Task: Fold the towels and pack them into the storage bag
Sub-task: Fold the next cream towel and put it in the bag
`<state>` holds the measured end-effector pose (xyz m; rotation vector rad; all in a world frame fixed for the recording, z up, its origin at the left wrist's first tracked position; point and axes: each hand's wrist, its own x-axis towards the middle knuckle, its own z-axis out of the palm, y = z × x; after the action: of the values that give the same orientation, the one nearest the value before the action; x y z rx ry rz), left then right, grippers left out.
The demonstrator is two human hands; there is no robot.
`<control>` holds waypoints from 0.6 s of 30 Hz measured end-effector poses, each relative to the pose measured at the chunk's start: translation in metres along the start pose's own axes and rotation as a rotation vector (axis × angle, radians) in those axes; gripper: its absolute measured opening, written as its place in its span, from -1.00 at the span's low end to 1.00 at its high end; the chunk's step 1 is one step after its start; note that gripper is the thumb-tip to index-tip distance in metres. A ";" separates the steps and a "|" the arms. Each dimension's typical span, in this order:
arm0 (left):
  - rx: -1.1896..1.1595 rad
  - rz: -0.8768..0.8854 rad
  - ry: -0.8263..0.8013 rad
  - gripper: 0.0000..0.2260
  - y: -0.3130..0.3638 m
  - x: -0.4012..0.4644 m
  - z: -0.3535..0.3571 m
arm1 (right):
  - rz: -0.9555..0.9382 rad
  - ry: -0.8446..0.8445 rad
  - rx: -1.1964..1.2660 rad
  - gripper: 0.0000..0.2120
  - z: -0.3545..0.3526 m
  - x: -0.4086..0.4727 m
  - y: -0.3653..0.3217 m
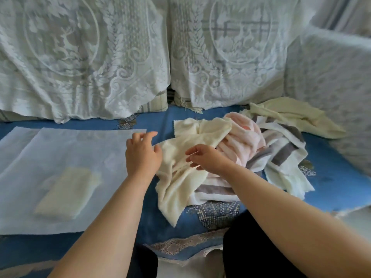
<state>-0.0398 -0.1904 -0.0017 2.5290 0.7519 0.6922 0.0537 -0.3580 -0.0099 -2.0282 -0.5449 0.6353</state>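
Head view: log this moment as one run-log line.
stage: picking next towel | left hand: open, at cream towel edge | right hand: pinching cream towel | storage bag: one folded towel inside | pile: unfolded

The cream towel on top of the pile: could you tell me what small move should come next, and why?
Probably lift the cream towel clear of the pile and spread it flat. The right hand pinches its crumpled middle, the left hand hovers open at its edge, and it lies across the pink towel. One folded towel already shows inside the storage bag.
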 end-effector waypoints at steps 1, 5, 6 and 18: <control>-0.052 0.025 -0.023 -0.68 0.018 0.000 0.009 | -0.003 0.101 -0.066 -0.81 -0.017 0.005 0.007; -0.167 0.125 -0.145 -0.71 0.078 -0.007 0.044 | 0.036 0.578 -0.135 -0.72 -0.096 0.024 0.041; -0.184 0.127 -0.176 -0.72 0.087 -0.008 0.052 | 0.045 0.662 -0.120 -0.72 -0.117 0.030 0.049; -0.179 0.113 -0.309 -0.72 0.121 0.024 0.118 | 0.432 0.524 -0.503 -0.60 -0.257 0.107 0.118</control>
<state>0.0906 -0.2974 -0.0262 2.4472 0.4244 0.3697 0.3119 -0.5144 -0.0201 -2.6954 0.0664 0.1878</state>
